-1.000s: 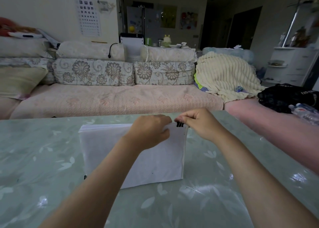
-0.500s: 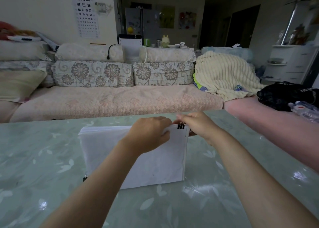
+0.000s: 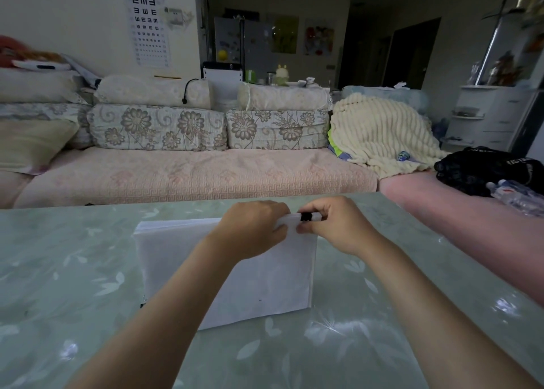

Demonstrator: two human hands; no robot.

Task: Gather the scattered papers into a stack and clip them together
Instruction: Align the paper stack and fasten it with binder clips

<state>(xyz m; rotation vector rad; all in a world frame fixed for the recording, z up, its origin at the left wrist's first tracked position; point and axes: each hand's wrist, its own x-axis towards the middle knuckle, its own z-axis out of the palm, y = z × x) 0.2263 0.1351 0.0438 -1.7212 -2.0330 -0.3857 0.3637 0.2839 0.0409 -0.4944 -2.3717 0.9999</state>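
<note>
Both hands meet at the far edge of the paper stack (image 3: 265,285), which lies on the green leaf-patterned table (image 3: 73,271) near the middle of the view; the left hand (image 3: 253,226) curls its fingers over that far edge and grips the sheets, its forearm crossing the stack from seven o'clock; the right hand (image 3: 335,226), reaching in from five o'clock, pinches a small black binder clip (image 3: 306,217) that sits on the same edge close to the stack's one o'clock corner, with the thumb on the near side and bent fingers above; the fingertips of the two hands are just beside each other, though whether they touch cannot be told; a second dark clip (image 3: 143,304) peeks out at the stack's seven o'clock corner, mostly hidden; beyond the table, at twelve o'clock, runs a sofa (image 3: 191,173) under a pink cover, backed by floral cushions (image 3: 159,129); a cream ribbed blanket (image 3: 379,132) is heaped on it at two o'clock; a black bag (image 3: 482,168) lies at three o'clock with a plastic bottle (image 3: 518,194) just beside it; farthest off, an eye chart (image 3: 148,20) hangs on the wall at eleven o'clock.
</note>
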